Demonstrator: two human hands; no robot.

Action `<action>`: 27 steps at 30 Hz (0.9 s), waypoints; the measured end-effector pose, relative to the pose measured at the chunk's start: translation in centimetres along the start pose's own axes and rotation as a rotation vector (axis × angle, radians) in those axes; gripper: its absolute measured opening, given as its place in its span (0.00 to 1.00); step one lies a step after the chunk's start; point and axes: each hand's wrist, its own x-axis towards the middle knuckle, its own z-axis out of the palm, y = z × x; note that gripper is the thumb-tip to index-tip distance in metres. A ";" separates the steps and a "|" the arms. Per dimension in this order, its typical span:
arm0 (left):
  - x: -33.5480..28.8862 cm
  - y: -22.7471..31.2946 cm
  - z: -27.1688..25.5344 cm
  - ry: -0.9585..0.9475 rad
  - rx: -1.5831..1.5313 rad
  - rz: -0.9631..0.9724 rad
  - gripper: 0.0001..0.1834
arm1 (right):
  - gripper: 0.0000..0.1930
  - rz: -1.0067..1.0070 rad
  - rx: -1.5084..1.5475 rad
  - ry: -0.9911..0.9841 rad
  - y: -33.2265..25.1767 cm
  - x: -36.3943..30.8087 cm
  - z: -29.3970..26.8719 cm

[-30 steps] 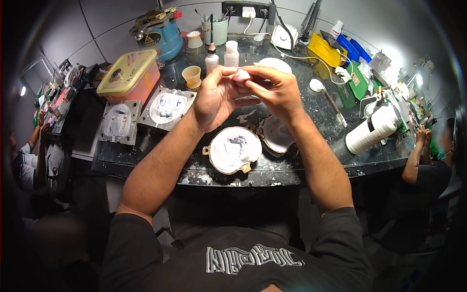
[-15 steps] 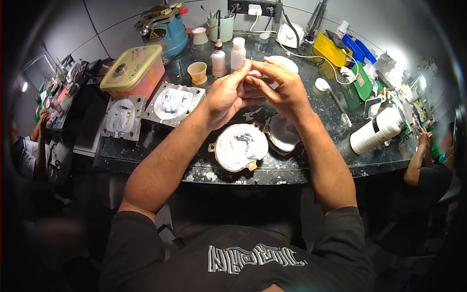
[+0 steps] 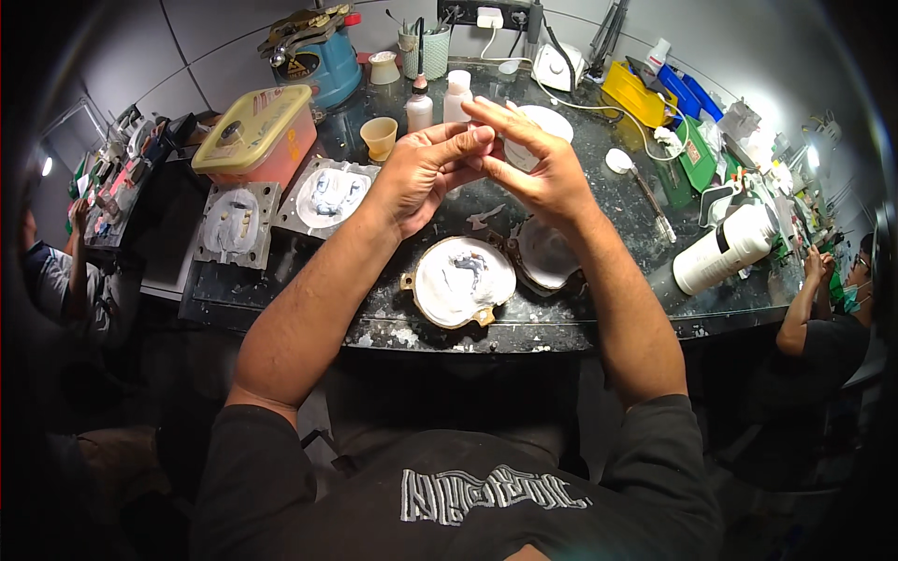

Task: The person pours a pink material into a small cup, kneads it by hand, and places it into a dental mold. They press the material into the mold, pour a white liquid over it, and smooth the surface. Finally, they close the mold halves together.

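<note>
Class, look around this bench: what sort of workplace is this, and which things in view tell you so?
Probably a dental laboratory: a round flask half filled with white, plaster-like material bears a dark arch shape, a squarish metal flask half holds small tooth-like pieces, and white residue spots the black workbench.

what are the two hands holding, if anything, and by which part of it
It cannot be told: the left hand and right hand are close together, their fingers hiding anything between them.
</note>
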 end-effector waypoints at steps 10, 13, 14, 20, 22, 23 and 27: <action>-0.5 0.6 1.9 -0.012 0.075 -0.121 0.20 | 0.19 0.257 0.073 0.072 -0.5 -0.4 -0.2; -0.7 0.2 2.0 -0.068 -0.072 -0.127 0.20 | 0.15 0.135 -0.026 0.139 -0.4 -0.4 0.1; -0.6 -0.1 2.0 -0.087 -0.112 -0.103 0.20 | 0.17 0.045 -0.093 0.150 0.2 -0.4 0.1; -0.3 -0.1 0.2 0.057 -0.030 -0.032 0.19 | 0.29 -0.045 -0.086 -0.085 -0.2 0.0 -0.3; -0.3 0.4 -0.3 -0.026 0.041 -0.054 0.19 | 0.26 0.124 0.168 -0.088 0.1 -0.1 -0.7; -0.3 0.6 -0.3 -0.068 0.075 -0.065 0.19 | 0.25 0.265 0.382 -0.065 0.1 -0.1 -0.6; -0.1 0.5 -0.4 -0.145 0.238 -0.039 0.20 | 0.24 0.383 0.695 -0.058 -0.6 0.0 -1.0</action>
